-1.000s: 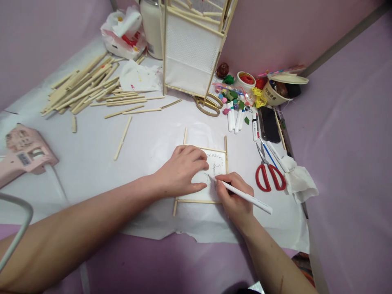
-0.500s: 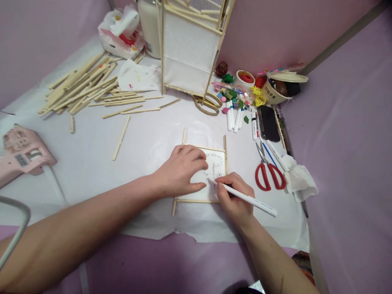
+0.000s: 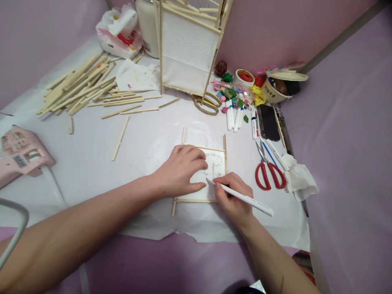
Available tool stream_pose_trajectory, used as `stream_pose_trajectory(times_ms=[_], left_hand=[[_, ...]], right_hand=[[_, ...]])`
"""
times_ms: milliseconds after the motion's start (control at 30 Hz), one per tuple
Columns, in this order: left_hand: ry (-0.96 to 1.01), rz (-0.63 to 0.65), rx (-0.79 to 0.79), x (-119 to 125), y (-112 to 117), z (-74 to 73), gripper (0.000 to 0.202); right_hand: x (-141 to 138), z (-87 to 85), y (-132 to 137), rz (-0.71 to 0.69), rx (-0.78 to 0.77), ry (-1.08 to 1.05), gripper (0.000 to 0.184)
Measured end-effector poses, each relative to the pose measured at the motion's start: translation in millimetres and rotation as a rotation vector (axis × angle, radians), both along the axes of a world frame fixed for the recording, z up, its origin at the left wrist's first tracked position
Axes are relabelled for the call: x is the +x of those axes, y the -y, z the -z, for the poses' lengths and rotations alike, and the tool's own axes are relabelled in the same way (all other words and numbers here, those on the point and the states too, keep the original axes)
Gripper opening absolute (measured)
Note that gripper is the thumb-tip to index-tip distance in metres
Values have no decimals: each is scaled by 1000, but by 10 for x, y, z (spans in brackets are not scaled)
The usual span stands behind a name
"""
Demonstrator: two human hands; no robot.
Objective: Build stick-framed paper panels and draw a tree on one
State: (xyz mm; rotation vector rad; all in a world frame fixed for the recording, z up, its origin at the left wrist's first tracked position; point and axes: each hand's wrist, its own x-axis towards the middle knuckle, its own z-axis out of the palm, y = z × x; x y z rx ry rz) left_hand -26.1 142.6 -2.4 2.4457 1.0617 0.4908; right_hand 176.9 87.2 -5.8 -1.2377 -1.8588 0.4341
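A small panel of white paper (image 3: 199,192) in a frame of thin wooden sticks (image 3: 197,201) lies flat on the covered table. Dark line drawings mark its upper and right parts. My left hand (image 3: 188,169) rests on the panel's left side, fingers apart and slightly curled. In my right hand (image 3: 234,194) a white marker pen (image 3: 251,201) is gripped between thumb and fingers. Its tip meets the paper, or nearly so, near the middle, beside a small drawn mark. The heel of that hand covers the panel's lower right corner.
Red-handled scissors (image 3: 270,175) lie to the right, near a phone (image 3: 269,122) and several markers (image 3: 234,116). Gold scissors (image 3: 206,104) lie before a tall stick-and-paper structure (image 3: 188,53). Wooden sticks (image 3: 82,85) pile at back left. A pink glue gun (image 3: 26,153) and its cable are at left.
The pen and my right hand have shifted very slightly to the left. My left hand stays in place on the panel.
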Motion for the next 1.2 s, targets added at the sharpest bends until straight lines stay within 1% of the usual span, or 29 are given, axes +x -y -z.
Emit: stream_pose_trajectory(times_ms=[500, 733, 1033, 1200], left_hand=[[2, 5, 0, -2, -3, 5, 30], [3, 3, -3, -1, -2, 2, 30], [1, 1, -10, -2, -1, -7, 28], [-3, 6, 0, -1, -2, -2, 29]], right_hand=[[-1, 16, 5, 55, 38, 31, 13], [4, 13, 13, 40, 19, 25, 13], [4, -8, 8, -21, 12, 13, 13], [12, 5, 11, 10, 25, -4, 13]])
